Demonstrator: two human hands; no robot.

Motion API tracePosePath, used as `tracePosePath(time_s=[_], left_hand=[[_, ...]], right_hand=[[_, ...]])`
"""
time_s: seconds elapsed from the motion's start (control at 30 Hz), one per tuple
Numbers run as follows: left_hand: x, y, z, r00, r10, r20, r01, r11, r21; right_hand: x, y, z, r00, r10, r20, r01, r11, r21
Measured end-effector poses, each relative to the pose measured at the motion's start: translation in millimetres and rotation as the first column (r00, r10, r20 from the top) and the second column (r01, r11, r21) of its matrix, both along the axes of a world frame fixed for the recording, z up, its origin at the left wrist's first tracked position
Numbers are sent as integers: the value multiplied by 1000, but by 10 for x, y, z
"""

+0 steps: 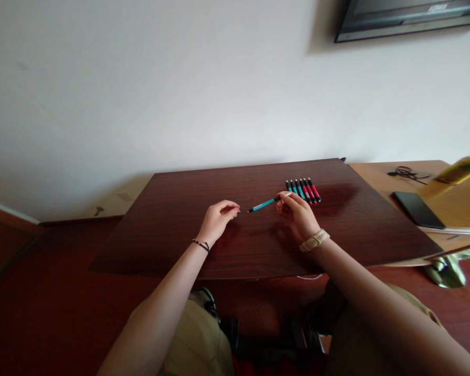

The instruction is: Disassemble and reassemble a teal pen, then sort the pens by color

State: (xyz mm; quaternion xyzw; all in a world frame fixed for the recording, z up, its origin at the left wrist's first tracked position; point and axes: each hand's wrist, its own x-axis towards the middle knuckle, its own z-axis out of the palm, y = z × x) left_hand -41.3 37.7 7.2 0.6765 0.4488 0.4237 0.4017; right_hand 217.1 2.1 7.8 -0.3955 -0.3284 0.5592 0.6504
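My right hand [295, 211] pinches the black end of a teal pen [264, 204] above the dark wooden table [180, 193]. The pen slants down to the left, its far black end pointing toward my left hand [218, 219]. My left thumb and fingertips are pinched together around a tiny light piece [238, 210], too small to make out, a short gap away from the pen. Behind my right hand several teal pens [295, 187] and red pens [311, 190], all with black ends, lie side by side in a row.
A lighter wooden table [376, 175] adjoins on the right, bearing a black phone-like slab [418, 210], a dark cable [407, 173] and a yellow bottle [460, 171]. A screen [407, 18] hangs on the wall. A chair edge and my legs are below the table.
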Motion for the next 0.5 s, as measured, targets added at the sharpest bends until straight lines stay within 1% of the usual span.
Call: tracePosePath(time_s=[0.07, 0.17, 0.27, 0.4, 0.5], left_hand=[[63, -38, 9, 986, 11, 167, 5, 996, -92], [128, -102, 29, 950, 33, 311, 25, 983, -180], [163, -147, 52, 933, 39, 357, 44, 974, -222], [197, -181, 76, 926, 56, 372, 32, 974, -225], [214, -194, 83, 917, 60, 395, 38, 971, -236]], right_hand=[[0, 7, -18, 1000, 2, -28, -2, 1000, -13], [-4, 13, -37, 999, 4, -47, -5, 1000, -18], [-15, 11, -46, 999, 15, -46, -16, 1000, -8], [-36, -2, -39, 999, 48, -25, -48, 999, 2], [-43, -7, -32, 999, 44, -14, -44, 999, 1]])
